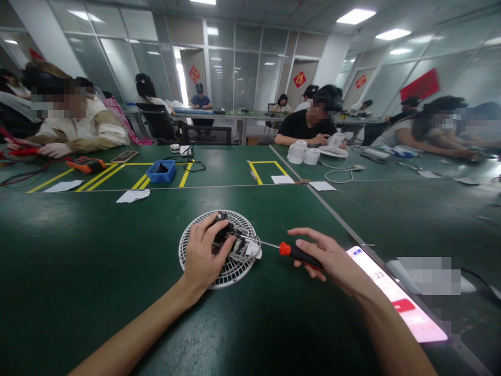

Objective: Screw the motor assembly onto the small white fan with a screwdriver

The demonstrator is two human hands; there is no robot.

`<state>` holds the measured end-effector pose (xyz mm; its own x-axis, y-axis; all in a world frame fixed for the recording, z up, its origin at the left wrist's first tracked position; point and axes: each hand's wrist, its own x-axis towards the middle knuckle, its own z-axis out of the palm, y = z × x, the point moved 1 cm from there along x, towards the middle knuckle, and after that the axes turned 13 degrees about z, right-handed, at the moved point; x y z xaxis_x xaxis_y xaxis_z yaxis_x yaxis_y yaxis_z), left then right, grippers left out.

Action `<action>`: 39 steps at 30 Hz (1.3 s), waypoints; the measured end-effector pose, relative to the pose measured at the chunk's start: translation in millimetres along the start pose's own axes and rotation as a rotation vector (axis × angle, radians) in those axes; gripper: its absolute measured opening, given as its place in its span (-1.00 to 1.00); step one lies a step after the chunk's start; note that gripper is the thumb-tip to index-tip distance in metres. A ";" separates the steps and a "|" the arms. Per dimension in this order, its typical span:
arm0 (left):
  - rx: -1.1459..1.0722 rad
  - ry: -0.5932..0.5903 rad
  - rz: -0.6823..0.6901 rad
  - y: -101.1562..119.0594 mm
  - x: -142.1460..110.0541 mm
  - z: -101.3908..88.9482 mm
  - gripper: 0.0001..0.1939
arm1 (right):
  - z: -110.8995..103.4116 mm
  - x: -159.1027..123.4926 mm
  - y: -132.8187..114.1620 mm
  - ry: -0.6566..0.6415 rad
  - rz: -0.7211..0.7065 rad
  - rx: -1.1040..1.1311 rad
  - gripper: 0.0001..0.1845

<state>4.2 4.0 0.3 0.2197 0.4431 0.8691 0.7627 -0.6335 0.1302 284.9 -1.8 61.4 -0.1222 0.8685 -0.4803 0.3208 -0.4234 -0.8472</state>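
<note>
A round white fan grille (pixel 186 249) lies on the green table in front of me. Dark motor parts (pixel 222 215) and pale wires sit on top of it, partly covered by my fingers. My left hand (pixel 205 243) is closed around the dark motor, thumb on the near side. In my right hand (pixel 319 253) is a screwdriver (pixel 299 256) with a red and black handle, held between thumb and fingers with the index finger stretched forward. Its metal shaft points left, and the tip reaches in among the motor parts near my left thumb; the exact contact point is hidden.
A lit phone (pixel 399 297) lies beside my right forearm. Farther off are a blue bin (pixel 162 172), an orange multimeter (pixel 86 164), paper slips (pixel 133 196) and white housings (pixel 297 151). Co-workers (pixel 309 122) sit across and to both sides of the table.
</note>
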 end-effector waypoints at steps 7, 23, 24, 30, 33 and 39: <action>0.000 0.002 -0.010 0.4 -0.6 0.7 -0.59 | -5.3 3.6 2.7 0.065 -0.180 0.069 -0.44; -0.016 0.002 0.018 3.8 -4.1 0.2 -0.72 | -5.3 3.6 1.3 0.038 -0.054 0.027 -0.44; -0.022 -0.002 0.015 4.1 -4.3 0.4 -0.76 | -6.0 4.2 1.8 0.050 -0.076 0.038 -0.46; -0.005 -0.029 0.017 3.9 -5.0 1.0 -0.82 | -4.4 5.6 3.6 0.074 -0.163 0.050 -0.52; -0.005 -0.024 0.016 3.2 -5.3 1.0 -0.77 | -0.4 5.3 4.8 0.030 -0.022 0.084 -0.47; -0.038 0.018 0.022 2.1 -5.0 1.1 -0.84 | -1.8 5.7 5.4 0.027 0.022 -0.029 -0.48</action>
<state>5.3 1.2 -4.2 0.2247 0.4175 0.8804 0.7343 -0.6665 0.1287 287.6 1.4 54.5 -0.0899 0.8660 -0.4919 0.3506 -0.4348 -0.8295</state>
